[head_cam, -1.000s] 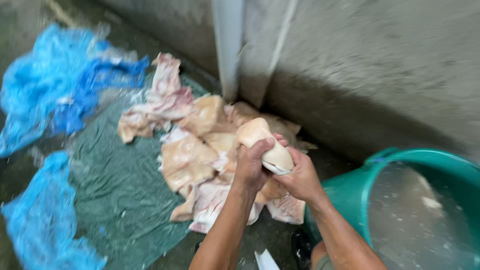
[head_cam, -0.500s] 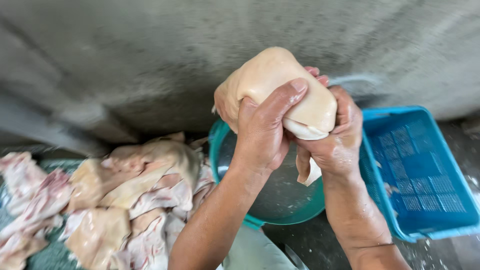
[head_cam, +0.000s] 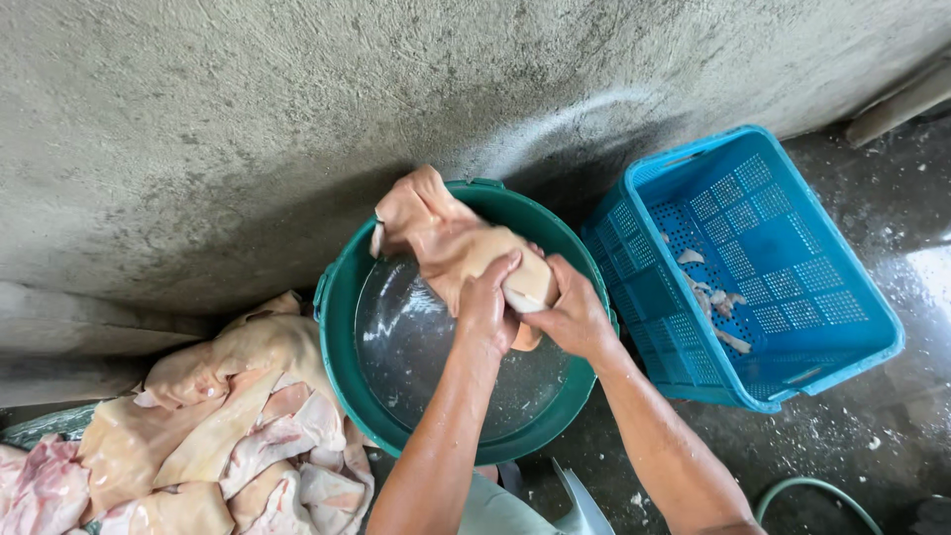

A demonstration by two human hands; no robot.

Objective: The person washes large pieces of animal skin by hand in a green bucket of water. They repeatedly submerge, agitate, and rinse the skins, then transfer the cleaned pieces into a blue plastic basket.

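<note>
Against the concrete wall, both hands [head_cam: 530, 307] clench the skin [head_cam: 446, 238], stretching up-left over the basin [head_cam: 342, 327].

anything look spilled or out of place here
Mostly no. Both hands, left hand and right hand, hold a pale slab of raw skin over the green tub. A few scraps lie in the blue crate; pale specks dot the wet floor.

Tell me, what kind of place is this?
Probably a rough meat-processing or washing area. Both hands hold a slab of raw skin over a green tub of water, more slabs are piled beside it, and a blue crate sits on wet concrete.
</note>
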